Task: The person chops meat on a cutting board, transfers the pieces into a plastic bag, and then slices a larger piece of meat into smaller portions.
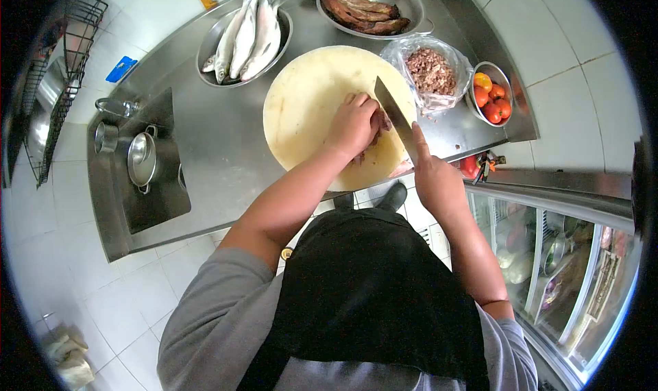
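Observation:
On the round cutting board, my left hand is closed with curled fingers over a dark reddish piece of meat, partly hidden under it. My right hand is wrapped round the handle of a large knife, with its index finger stretched along the blade's spine. The blade stands at the right side of the meat and points away from me. Small dark bits lie on the board below my left hand. A pale piece lies at the board's lower right edge.
Behind the board are a bowl of whole fish and a colander with browned meat strips. At right sit a plastic bag of chopped meat and a bowl of tomatoes. A sink holding pots is at left.

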Demonstrator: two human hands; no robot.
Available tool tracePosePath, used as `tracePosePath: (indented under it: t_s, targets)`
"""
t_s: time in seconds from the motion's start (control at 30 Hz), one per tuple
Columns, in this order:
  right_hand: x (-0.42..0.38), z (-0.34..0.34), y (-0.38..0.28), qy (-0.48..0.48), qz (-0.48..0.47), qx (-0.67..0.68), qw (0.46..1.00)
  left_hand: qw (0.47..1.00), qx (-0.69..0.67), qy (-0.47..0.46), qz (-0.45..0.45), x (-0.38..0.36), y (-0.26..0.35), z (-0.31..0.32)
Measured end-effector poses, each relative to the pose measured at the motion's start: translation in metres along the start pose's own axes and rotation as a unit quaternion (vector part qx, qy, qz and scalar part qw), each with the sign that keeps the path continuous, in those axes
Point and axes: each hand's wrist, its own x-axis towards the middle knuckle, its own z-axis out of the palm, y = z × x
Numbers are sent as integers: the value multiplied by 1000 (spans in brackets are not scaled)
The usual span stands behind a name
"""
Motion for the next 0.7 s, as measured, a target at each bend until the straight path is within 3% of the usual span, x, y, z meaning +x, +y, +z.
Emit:
tracePosePath:
  t_s: [0.2, 0.27, 0.47, 0.6, 0.7]
  targets:
    - [-5, -5, -6, -17, -10, -54, 998, 1000, -5, -2, 4, 2, -2, 3]
    - [-11, -8, -5, -23, -21, -49, 998, 998, -6, -52, -26, 1, -5, 0]
    - [3, 18, 6, 17, -47, -37, 998, 1000, -14, 2, -18, -1, -8, 11]
    - [-13, -8, -3, -3, -36, -38, 999, 1000, -2, -19, -15, 0, 0, -2]
    - [-4, 18, -4, -14, -30, -25, 999, 999, 25, -24, 17, -1, -6, 5]
